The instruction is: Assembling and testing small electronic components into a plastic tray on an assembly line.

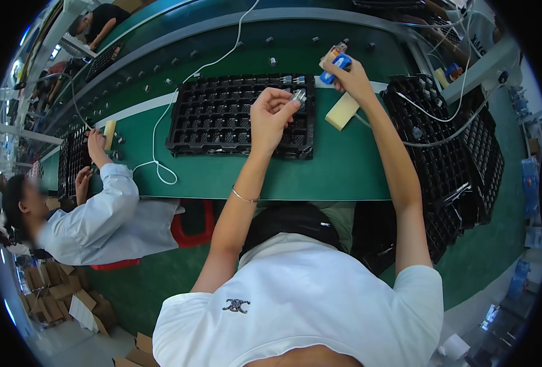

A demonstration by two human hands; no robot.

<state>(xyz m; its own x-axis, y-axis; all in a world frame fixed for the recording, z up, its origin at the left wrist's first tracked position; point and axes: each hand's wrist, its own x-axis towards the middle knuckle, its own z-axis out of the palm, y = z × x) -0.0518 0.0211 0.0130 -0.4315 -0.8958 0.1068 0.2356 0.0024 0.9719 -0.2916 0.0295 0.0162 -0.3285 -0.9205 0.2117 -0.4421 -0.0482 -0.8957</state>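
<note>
My left hand (269,116) is raised over the right part of a black compartment tray (213,147). Its thumb and fingers pinch a small clear and silvery part (298,96) whose exact kind I cannot make out. Farther right and a little farther away, my right hand (355,81) is closed around a small blue object with a pale label (335,68). Orange and clear pieces show just beyond those fingers; whether they are joined to the blue object is not plain. Several small parts (292,79) sit in the tray's far right compartments.
A pale yellow block (342,111) lies on the green table below my right hand. Stacked black trays (430,147) stand at the right, crossed by cables. A white cord (156,137) runs left of the tray. Small parts dot the green belt beyond; a co-worker (93,214) sits at the left.
</note>
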